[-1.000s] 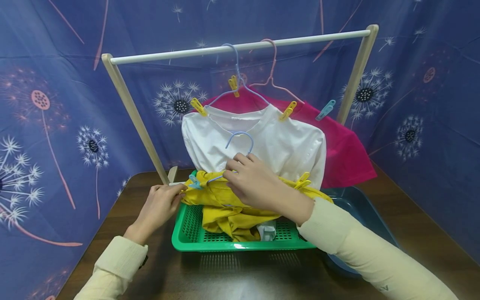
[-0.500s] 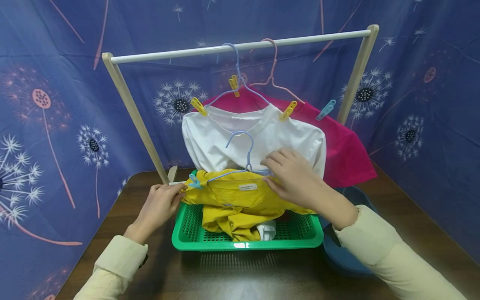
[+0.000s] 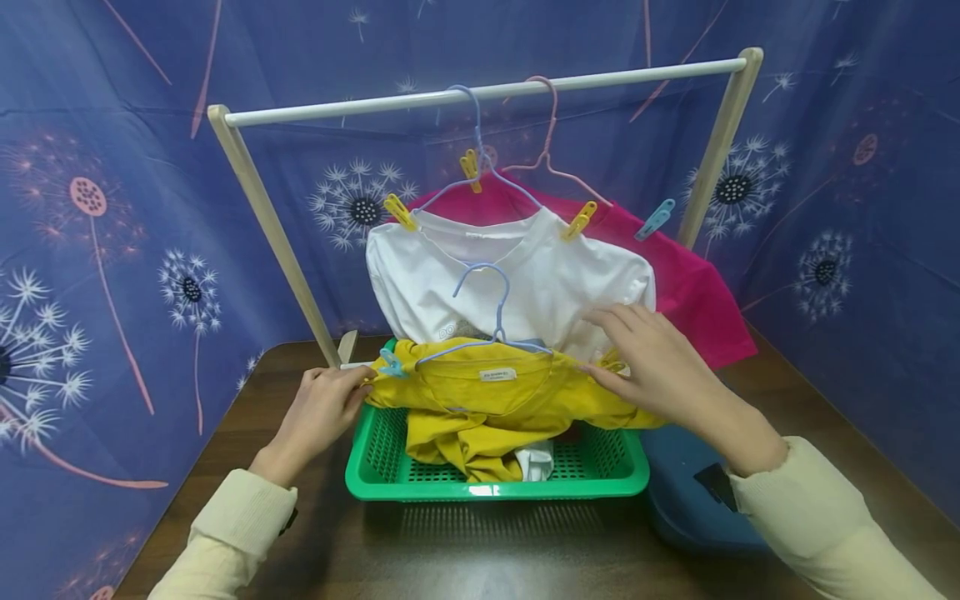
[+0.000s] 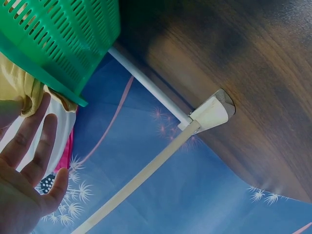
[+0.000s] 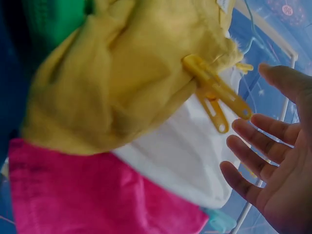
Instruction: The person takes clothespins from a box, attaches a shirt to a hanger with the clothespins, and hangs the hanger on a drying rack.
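Note:
A yellow shirt [image 3: 495, 392] on a blue hanger [image 3: 498, 321] lies over the green basket [image 3: 495, 490], its collar label facing up. My left hand [image 3: 326, 412] pinches its left sleeve edge, beside a light blue clothespin [image 3: 391, 363] clipped at that shoulder. My right hand [image 3: 660, 358] is held with fingers extended around the yellow clothespin [image 5: 217, 90] on the other shoulder. In the right wrist view those fingers appear apart from the clothespin. Behind hang a white shirt [image 3: 585, 283] and a magenta shirt [image 3: 697, 300].
The rack has a white rail [image 3: 337, 110] and wooden posts [image 3: 273, 233]. More clothespins hold the hung shirts. A blue basin [image 3: 693, 500] stands right of the basket, partly behind my right arm. A white cloth [image 3: 535, 462] lies in the basket on the dark wooden table [image 3: 480, 554].
My right hand has moved right, from over the blue hanger's neck to the yellow clothespin, uncovering the hanger and collar label. The left hand stays at the sleeve.

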Motion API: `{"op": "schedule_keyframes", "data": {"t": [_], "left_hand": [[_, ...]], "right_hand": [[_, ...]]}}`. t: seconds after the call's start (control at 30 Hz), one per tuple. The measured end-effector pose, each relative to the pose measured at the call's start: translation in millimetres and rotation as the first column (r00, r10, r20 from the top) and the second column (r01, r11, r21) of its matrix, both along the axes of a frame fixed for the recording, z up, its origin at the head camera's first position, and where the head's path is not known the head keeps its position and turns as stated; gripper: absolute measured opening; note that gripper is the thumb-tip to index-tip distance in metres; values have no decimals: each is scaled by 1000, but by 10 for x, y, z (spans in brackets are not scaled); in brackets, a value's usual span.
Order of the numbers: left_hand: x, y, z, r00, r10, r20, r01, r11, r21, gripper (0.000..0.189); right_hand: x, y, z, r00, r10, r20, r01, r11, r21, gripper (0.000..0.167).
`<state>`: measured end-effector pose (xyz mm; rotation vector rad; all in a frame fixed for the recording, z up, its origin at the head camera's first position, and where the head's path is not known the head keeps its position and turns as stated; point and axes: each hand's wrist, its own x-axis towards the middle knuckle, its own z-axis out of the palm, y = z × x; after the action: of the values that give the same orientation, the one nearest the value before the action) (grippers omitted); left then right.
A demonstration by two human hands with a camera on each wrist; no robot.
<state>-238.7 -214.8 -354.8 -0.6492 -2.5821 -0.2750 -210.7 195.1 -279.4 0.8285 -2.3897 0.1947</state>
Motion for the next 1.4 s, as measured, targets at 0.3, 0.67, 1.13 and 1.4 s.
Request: {"op": "schedule_keyframes", "data": {"t": [0.3,0.67,1.13,1.4], "left_hand": [[1,5,1,1000,4,5,-4,1000,12,13],[2,23,-2,1000,-1,-13,1,1000,10,10],[3,25,8,998,0,-68,-1,1000,-9,11],[29,10,62,996,1,-90,-1,1000,0,10]], "right_hand": [[70,212,-169,996,-61,70,64,997,-44,57],[56,378,-426,998,-44,54,47,997,-54,43],[26,361,-551,999,-26,-25,26,999,-22,17],[41,344,-471,997,-32,-66,29,998,-48,19]]}}
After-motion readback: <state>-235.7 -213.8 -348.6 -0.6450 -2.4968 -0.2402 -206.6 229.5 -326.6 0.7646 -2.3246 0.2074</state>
